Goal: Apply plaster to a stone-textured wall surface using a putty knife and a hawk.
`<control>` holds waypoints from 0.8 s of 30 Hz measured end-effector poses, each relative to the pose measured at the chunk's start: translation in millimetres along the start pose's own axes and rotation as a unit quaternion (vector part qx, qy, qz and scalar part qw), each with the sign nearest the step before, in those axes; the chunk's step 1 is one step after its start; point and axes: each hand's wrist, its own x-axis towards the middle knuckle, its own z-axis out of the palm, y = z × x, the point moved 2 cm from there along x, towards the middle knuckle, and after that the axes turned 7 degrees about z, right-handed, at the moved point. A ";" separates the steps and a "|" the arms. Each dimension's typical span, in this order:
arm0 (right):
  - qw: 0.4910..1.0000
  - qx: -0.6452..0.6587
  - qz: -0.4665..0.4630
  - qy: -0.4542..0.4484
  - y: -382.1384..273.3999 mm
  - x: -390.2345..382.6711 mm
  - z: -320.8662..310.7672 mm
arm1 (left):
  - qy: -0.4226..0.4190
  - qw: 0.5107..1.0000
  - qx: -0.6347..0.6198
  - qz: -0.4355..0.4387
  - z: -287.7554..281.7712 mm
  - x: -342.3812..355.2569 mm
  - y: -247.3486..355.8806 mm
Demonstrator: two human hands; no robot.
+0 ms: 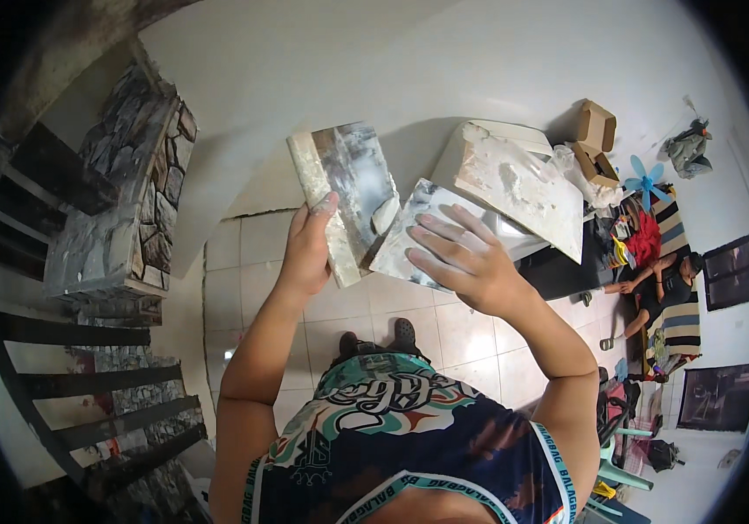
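While left hand [307,251] grips pale-edged board [353,170], right hand [472,260] holds white plate [398,248], fingers spread.

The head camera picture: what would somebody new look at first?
Probably the middle, where the left hand grips a thick slab with dark and grey patches, and the right hand spreads its powdery fingers over a flat, white-smeared sheet. Next might come the bright blue fan blades at the upper right, or the stone-patterned block on the left.
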 end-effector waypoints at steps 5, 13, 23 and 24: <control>0.997 0.043 0.012 -0.060 -0.4 3.0 17.1 | 0.003 0.989 0.101 0.104 3.0 -3.0 -8.6; 0.893 0.288 0.318 -0.133 81.1 -25.7 53.6 | 0.121 0.973 0.061 0.189 -7.9 7.3 21.8; 0.552 0.710 0.273 0.343 115.2 30.4 -75.6 | 0.192 0.976 0.045 0.096 -101.9 -25.8 -29.4; 0.494 0.739 0.260 0.378 106.2 48.0 -102.8 | 0.172 0.982 0.035 0.076 -96.1 -25.3 -35.4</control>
